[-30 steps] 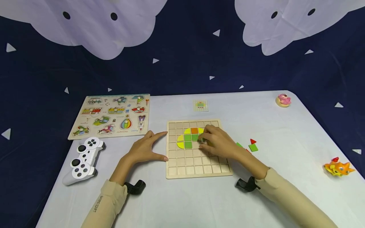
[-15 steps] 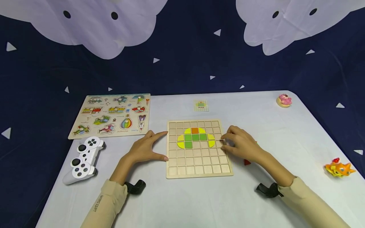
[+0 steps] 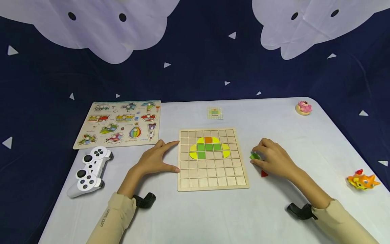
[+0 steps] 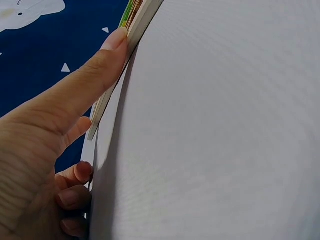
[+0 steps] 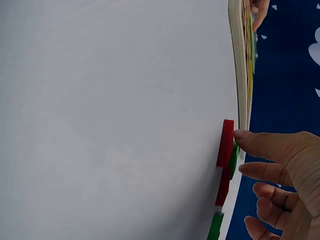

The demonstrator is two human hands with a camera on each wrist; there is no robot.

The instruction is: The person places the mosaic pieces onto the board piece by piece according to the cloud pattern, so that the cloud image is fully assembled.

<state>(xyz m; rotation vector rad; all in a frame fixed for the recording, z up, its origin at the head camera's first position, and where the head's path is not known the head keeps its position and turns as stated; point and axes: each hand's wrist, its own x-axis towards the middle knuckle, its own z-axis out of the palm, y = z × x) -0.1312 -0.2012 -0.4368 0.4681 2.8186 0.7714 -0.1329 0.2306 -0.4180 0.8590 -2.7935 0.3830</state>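
A: Where's the R hand (image 3: 272, 159) at?

B: It's resting on the table (image 3: 274, 210), just right of the grid board (image 3: 212, 176). Fingers are curling round a green piece (image 3: 254, 156), thumb and forefinger pinching it. A red piece (image 3: 264, 174) is lying just beside the palm, not being touched as far as I can tell.

A: And the L hand (image 3: 156, 159)?

B: Lying flat and relaxed, fingers straight, thumb and forefinger bracing the board's left edge. It's holding nothing. The wrist view is showing the fingertip (image 4: 116, 40) right against the edge.

A: Board itself?

B: Mid-table, w/ yellow, green and orange tiles (image 3: 208, 147) sitting in the upper rows. Lower rows are bare wood.

A: Risks, imo?

B: The pinch looks shallow, so the green piece could be slipping out on the lift. Other loose pieces (image 5: 226, 150) are crowding next to it, so the fingers may be nudging them away or dragging one along. Also, if the L hand is easing off, the board could be sliding when a piece gets pressed in, jolting the seated tiles.

A: Anything else nearby?

B: White controller (image 3: 89, 171) and vehicle puzzle (image 3: 118, 123) on the left, well apart.
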